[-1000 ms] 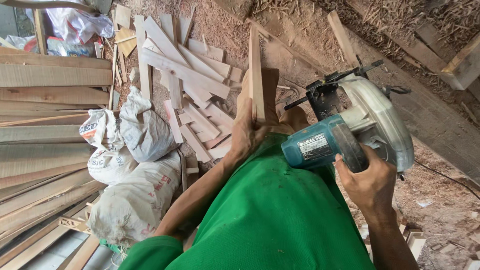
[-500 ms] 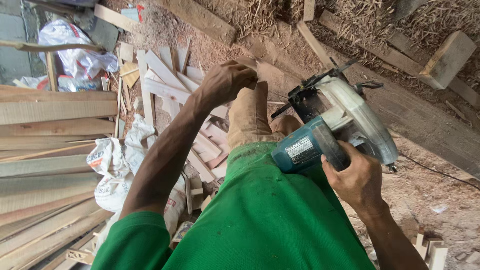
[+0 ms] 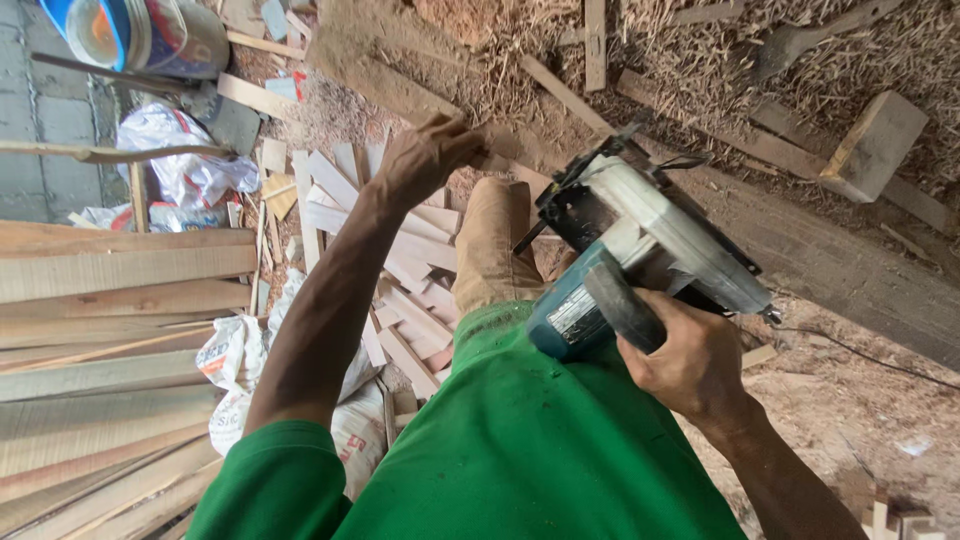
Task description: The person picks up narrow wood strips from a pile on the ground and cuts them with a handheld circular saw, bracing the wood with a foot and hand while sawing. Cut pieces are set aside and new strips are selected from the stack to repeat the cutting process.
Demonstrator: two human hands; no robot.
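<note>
Circular saw (image 3: 640, 250) gripped in right hand (image 3: 690, 365); left hand (image 3: 425, 155) raised, apart.

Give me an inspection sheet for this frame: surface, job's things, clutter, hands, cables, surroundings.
Surface: dirt floor covered in sawdust and shavings.
Job's things: circular saw, teal motor body and grey guard, held in the air above the person's lap.
Clutter: pile of short wood offcuts; white sacks; crumpled plastic bag.
Hands: right hand closed around the saw handle; left hand raised over the offcuts, fingers curled, no piece visible in it.
Cables: thin dark cord lying on the floor at right.
Surroundings: stacked long planks at left; blue bucket; heavy beam; wood block.
</note>
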